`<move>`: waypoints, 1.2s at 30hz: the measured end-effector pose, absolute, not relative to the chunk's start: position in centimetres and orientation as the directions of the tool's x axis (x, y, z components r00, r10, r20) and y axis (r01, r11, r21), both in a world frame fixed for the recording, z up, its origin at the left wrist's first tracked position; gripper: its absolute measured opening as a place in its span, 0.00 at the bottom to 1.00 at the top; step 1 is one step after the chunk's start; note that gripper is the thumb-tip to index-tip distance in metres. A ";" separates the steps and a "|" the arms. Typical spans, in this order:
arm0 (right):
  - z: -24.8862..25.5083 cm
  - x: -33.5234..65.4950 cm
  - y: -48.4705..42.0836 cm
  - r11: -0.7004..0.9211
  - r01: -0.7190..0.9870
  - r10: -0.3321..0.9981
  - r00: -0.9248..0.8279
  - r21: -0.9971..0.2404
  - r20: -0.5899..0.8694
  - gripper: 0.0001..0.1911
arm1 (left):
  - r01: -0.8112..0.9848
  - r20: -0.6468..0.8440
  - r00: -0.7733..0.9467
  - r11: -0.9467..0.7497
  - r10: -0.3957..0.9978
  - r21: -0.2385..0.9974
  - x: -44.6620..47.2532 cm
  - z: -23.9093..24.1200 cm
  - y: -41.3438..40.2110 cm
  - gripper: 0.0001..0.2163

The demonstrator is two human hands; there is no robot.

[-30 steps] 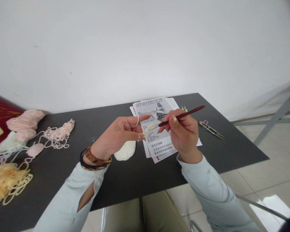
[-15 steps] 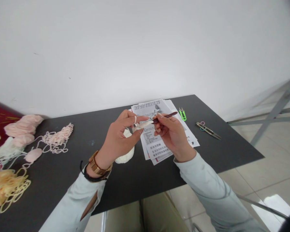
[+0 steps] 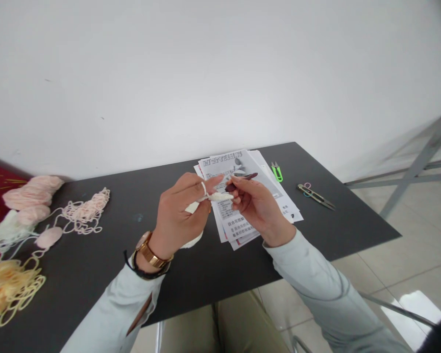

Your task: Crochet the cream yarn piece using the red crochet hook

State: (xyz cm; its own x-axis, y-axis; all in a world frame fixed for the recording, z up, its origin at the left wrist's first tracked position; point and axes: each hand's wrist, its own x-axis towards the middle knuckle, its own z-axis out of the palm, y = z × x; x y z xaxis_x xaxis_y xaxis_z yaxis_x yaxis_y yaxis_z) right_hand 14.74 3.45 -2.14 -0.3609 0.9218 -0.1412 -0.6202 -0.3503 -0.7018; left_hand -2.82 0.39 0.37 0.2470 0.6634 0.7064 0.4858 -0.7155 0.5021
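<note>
My left grip is closed, the thumb and fingers pinching the small white yarn piece, and a white strand goes around one finger. My right grip is closed on the slim dark red tool, and its fingertips are close to the end of the piece; if they touch it, I cannot tell. The piece is held over the printed sheets on the table. The white yarn ball lies partly hidden behind my left grip, and the green snips lie beside the sheets

Dark table, pastel yarn, printed sheets, green snips, metal snips
</note>
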 end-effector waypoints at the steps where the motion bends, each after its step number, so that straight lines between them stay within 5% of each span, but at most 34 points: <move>1: -2.1 14.8 3.5 -0.378 -0.621 0.913 -0.375 -0.687 -0.162 0.07 | 0.490 0.693 0.237 -0.700 0.681 0.520 -2.8 0.4 0.4 0.25; 12: -2.2 14.9 3.9 -0.523 -0.643 0.849 -0.455 -0.560 -0.270 0.07 | 0.308 0.747 0.298 -0.800 0.595 0.515 -2.2 -0.5 0.5 0.31; 24: -1.8 15.0 3.4 -0.472 -0.665 0.874 -0.441 -0.579 -0.206 0.06 | 0.400 0.647 0.015 -0.598 0.762 0.695 -1.9 -0.7 0.2 0.27; 29: -1.8 14.8 2.9 -0.322 -0.684 0.931 -0.353 -0.655 -0.089 0.07 | 0.061 0.428 -0.194 -0.424 0.883 0.903 -0.8 -1.4 0.7 0.19; 36: -1.7 14.2 2.4 -0.118 -0.673 0.985 -0.175 -0.731 0.002 0.12 | -0.284 0.251 -0.159 -0.288 0.955 0.915 0.3 -2.1 1.0 0.12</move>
State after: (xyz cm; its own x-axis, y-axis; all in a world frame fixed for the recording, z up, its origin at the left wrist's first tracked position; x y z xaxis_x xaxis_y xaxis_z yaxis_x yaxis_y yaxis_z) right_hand 14.18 2.36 -1.69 -0.1750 0.9846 0.0020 -0.6726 -0.1181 -0.7305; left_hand 0.29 0.96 -2.14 -0.1587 0.9548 0.2512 -0.2843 -0.2878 0.9145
